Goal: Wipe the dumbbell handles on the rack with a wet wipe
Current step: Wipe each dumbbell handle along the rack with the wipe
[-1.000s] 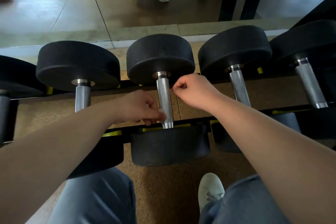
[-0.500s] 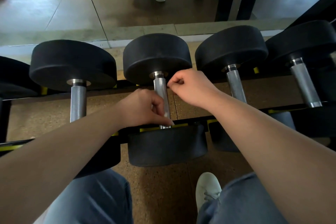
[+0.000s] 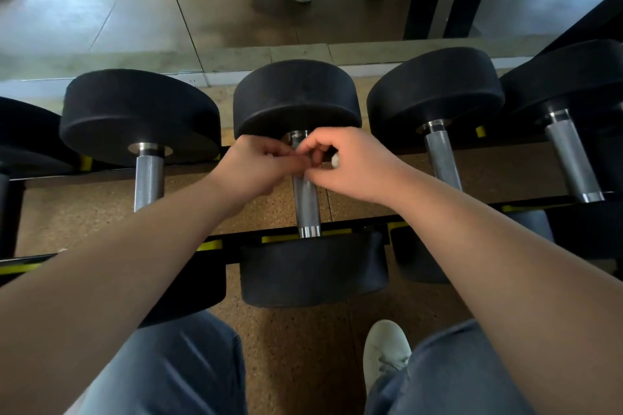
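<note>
On the rack (image 3: 232, 246), left hand (image 3: 256, 165), right hand (image 3: 357, 168) pinching dumbbell handle (image 3: 306, 202)

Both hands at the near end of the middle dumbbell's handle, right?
No: head view shows the left hand and right hand at the far end of the middle dumbbell's handle, by its far head. White wipe peeks from the right hand.

Gym, black dumbbells (image 3: 296, 94) lined on a rack (image 3: 236, 242) (yellow-marked rails), wall mirror (image 3: 101, 10) behind, speckled floor (image 3: 296, 347)
</note>
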`<state>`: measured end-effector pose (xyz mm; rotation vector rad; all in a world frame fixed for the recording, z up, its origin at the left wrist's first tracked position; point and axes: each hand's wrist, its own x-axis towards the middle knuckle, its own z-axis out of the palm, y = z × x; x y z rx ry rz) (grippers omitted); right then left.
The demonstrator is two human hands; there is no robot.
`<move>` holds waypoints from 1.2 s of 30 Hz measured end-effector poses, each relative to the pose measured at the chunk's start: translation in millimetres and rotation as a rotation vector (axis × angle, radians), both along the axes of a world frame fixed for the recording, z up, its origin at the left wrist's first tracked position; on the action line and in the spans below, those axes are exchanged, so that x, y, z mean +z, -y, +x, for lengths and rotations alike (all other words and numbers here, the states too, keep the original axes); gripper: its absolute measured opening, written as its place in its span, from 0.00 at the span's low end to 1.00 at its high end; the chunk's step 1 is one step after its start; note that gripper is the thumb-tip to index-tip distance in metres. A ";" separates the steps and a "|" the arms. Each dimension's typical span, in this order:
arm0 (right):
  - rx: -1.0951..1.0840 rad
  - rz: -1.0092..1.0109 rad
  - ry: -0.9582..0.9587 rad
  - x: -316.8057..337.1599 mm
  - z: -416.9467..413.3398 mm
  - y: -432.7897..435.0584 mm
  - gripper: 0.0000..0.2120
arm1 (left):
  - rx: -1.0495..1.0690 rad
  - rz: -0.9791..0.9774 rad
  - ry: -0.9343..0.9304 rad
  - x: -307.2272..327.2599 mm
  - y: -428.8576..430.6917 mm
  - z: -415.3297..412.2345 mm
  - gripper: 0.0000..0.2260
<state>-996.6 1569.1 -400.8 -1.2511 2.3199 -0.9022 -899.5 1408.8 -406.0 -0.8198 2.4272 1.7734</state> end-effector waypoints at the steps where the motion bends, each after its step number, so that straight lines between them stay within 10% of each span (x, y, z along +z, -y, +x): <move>1: -0.008 0.001 -0.034 -1.3 0.2 0.6 0.12 | 0.009 0.112 0.018 2.9 1.6 -0.2 0.05; 11: -0.102 0.309 0.293 -0.6 3.1 3.5 0.07 | 0.035 0.121 0.236 -3.6 4.6 -8.4 0.06; 18: -0.420 0.045 0.329 -10.5 2.2 12.8 0.08 | -0.053 0.097 0.295 -3.8 6.2 -10.6 0.08; 25: -0.047 0.644 0.435 3.5 16.8 -3.2 0.04 | -0.051 0.102 0.298 -7.1 8.4 -11.9 0.07; 31: -0.544 0.113 0.607 -2.5 11.5 12.9 0.08 | -0.076 0.120 0.306 -6.2 11.0 -13.8 0.09; 36: -0.325 0.192 0.408 3.6 12.0 -1.5 0.08 | -0.105 0.098 0.301 -5.4 11.0 -13.7 0.09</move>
